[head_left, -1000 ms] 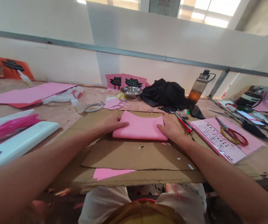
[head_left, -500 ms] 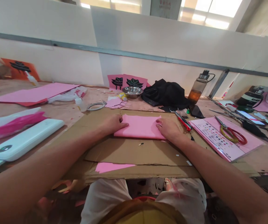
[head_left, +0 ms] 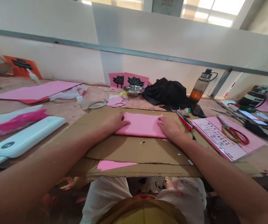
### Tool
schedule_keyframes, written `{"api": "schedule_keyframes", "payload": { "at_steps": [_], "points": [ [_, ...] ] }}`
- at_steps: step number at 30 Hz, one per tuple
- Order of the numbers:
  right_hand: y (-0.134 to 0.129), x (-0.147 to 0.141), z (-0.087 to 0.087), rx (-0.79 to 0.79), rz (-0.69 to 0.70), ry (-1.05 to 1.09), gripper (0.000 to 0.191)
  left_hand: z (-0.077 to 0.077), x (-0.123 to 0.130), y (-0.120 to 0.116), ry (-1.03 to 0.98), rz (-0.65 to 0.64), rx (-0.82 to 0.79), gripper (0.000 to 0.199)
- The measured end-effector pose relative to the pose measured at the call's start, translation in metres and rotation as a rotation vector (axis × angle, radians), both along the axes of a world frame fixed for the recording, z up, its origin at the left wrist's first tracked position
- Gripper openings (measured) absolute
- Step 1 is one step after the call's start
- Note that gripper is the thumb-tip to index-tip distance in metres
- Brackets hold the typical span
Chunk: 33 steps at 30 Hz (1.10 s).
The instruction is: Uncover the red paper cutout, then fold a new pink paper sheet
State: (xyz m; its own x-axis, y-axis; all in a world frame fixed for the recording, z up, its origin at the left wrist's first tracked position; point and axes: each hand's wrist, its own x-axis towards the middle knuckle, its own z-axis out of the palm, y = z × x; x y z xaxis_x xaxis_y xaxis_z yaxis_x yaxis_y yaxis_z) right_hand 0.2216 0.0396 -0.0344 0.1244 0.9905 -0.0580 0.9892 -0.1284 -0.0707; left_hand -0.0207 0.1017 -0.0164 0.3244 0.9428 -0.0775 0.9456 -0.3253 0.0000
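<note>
A folded sheet of pink paper [head_left: 143, 125] lies on the brown cardboard [head_left: 134, 152] in front of me. At its left edge my left hand [head_left: 118, 122] is closed, the thumb resting on top of the paper and the fingers curled behind. My right hand [head_left: 169, 126] grips the opposite edge, its thumb and fingers bent onto the sheet. Between the hands the paper is fairly flat. Another piece of pink paper [head_left: 115, 165] sticks out from under the upper cardboard layer, nearer my lap.
Right of my right hand are a red utility knife [head_left: 187, 121], a pink pad in clear wrap [head_left: 218, 140] and scissors [head_left: 236, 135]. Behind stand a metal bowl [head_left: 134, 90], black cloth [head_left: 166, 91] and a bottle [head_left: 199, 87]. A white power bank [head_left: 28, 135] sits at left.
The view has shifted slightly. Both hands stay at the two edges of the pink paper, which looks almost the same as before.
</note>
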Motion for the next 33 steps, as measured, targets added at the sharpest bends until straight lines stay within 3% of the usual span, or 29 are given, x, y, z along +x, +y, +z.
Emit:
{"api": "schedule_keyframes", "payload": {
  "at_steps": [5,9,11,15,18,23,28,33],
  "points": [
    [-0.004,-0.001,0.004,0.009,0.013,0.021,0.044,-0.024,0.000,-0.012,-0.050,-0.033,0.188,0.049],
    [-0.006,0.000,0.004,0.011,0.003,0.047,0.045,-0.039,-0.006,-0.013,-0.019,-0.190,0.323,0.044],
    [-0.006,0.002,0.001,0.021,0.007,0.068,0.046,-0.044,-0.011,-0.011,-0.054,-0.336,0.404,0.042],
    [-0.004,0.005,-0.004,0.035,0.025,0.110,0.048,-0.058,-0.017,-0.002,-0.220,-0.701,0.347,0.042],
    [-0.004,0.006,-0.007,0.017,0.018,0.127,0.049,-0.066,-0.019,0.003,-0.334,-0.764,0.256,0.046],
    [-0.005,0.010,-0.013,0.033,0.060,0.187,0.049,-0.057,-0.021,-0.009,-0.289,-0.676,0.130,0.067],
    [-0.005,0.013,-0.016,0.008,0.049,0.205,0.048,-0.042,-0.015,-0.024,-0.156,-0.724,0.099,0.084],
    [-0.006,0.010,-0.011,-0.017,0.027,0.201,0.046,-0.042,-0.013,-0.030,-0.195,-0.795,0.133,0.106]
  ]
}}
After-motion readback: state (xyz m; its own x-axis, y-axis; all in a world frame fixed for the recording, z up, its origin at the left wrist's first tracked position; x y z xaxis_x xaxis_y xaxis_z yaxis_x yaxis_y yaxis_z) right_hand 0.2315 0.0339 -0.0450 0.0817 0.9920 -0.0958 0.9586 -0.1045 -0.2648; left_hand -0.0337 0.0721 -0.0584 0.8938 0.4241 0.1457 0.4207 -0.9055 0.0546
